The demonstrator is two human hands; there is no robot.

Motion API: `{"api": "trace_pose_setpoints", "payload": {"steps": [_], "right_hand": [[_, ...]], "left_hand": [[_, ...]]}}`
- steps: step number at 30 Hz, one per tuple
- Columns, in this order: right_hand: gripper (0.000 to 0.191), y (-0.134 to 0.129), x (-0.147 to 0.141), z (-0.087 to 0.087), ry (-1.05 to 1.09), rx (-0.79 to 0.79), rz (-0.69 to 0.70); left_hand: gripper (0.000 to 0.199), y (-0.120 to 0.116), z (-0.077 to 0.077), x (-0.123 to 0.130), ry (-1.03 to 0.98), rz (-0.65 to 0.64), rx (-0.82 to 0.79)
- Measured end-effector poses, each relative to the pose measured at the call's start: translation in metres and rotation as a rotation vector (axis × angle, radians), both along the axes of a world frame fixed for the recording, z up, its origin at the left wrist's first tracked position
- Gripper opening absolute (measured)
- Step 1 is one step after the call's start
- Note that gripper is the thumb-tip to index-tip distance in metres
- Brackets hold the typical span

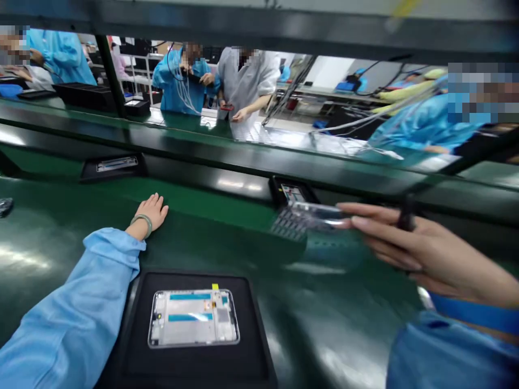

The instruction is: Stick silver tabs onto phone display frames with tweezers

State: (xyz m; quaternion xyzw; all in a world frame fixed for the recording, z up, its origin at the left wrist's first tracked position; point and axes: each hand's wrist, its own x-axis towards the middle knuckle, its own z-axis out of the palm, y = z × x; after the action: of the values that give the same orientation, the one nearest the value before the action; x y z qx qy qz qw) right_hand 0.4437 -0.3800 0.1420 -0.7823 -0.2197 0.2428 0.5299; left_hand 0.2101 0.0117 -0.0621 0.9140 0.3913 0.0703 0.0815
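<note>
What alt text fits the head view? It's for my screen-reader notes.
The right hand holds a clear flat part above a green conveyor belt; the left hand rests on the belt beside a black tray bearing a smartphone frame.

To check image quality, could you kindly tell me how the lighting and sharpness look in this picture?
In the head view, bright glare streaks cross the green conveyor belt; the right hand and the thin shiny part it holds look blurred; the phone frame on the black tray looks sharp; the wide lens bends the edges.
</note>
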Motion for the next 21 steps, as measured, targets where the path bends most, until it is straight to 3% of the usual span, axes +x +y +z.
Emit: {"api": "trace_pose_setpoints", "payload": {"steps": [3, 7, 11, 15, 18, 21], "right_hand": [[0.066, -0.036, -0.02, -0.041, 0.129, -0.125, 0.113], [0.073, -0.068, -0.037, -0.104, 0.228, -0.186, 0.125], [0.088, -0.094, -0.049, -0.137, 0.222, -0.21, 0.12], [0.082, -0.106, -0.059, -0.132, 0.2, -0.205, 0.118], [0.073, -0.105, -0.07, -0.112, 0.175, -0.138, 0.107], [0.069, -0.104, -0.083, -0.089, 0.135, -0.018, 0.089]], "left_hand": [[0.044, -0.003, 0.004, 0.0, -0.115, -0.004, -0.012], [0.041, -0.025, 0.012, -0.007, -0.266, -0.062, -0.082], [0.036, -0.054, 0.03, -0.018, -0.374, -0.265, -0.273], [0.043, -0.092, 0.061, -0.022, -0.401, -0.489, -0.57], [0.05, -0.136, 0.085, -0.019, -0.329, -0.705, -0.873], [0.065, -0.189, 0.097, -0.013, -0.204, -0.86, -1.148]]}}
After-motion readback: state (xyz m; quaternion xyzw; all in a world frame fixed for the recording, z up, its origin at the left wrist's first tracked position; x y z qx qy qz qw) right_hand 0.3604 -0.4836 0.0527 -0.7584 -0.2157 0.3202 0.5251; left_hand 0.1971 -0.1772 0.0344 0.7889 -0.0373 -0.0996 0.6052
